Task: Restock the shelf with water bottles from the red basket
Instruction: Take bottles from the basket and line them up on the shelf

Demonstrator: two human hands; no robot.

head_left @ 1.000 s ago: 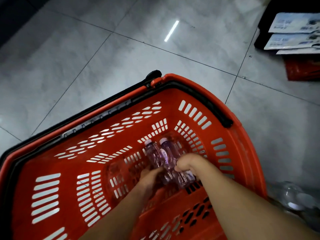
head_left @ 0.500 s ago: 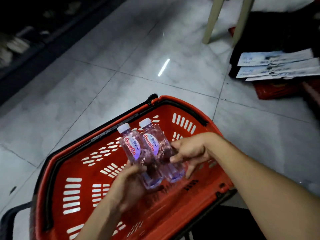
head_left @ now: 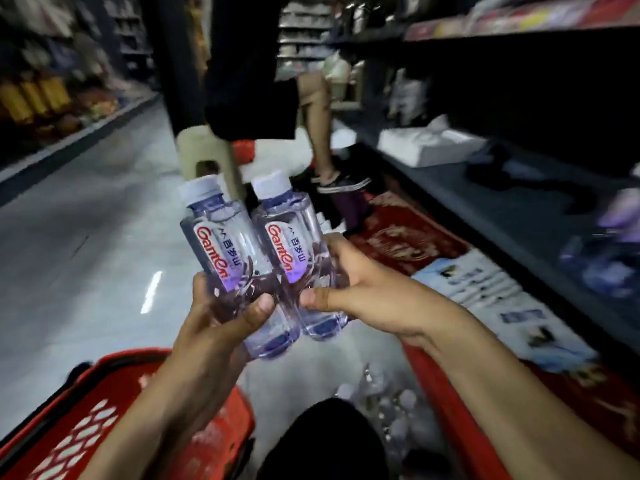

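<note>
Two clear water bottles with white caps and red-lettered labels stand side by side in the air at the middle of the view. My left hand [head_left: 221, 317] grips the left bottle [head_left: 221, 251] around its lower half. My right hand [head_left: 349, 285] grips the right bottle [head_left: 294, 244] in the same way. The red basket [head_left: 86, 410] sits on the floor at the lower left, below my forearms. A dark shelf [head_left: 485, 188] runs along the right side.
A person [head_left: 256, 81] sits on a beige stool [head_left: 204, 157] just ahead in the aisle. White packs [head_left: 426, 147] lie on the low shelf. Printed cartons [head_left: 502, 299] and red mats [head_left: 405, 233] cover the floor at right. More bottles [head_left: 384, 400] lie on the floor below.
Both hands lifted the two bottles out of the basket and up. My view swung up from the floor to the aisle, and the basket dropped to the lower left.
</note>
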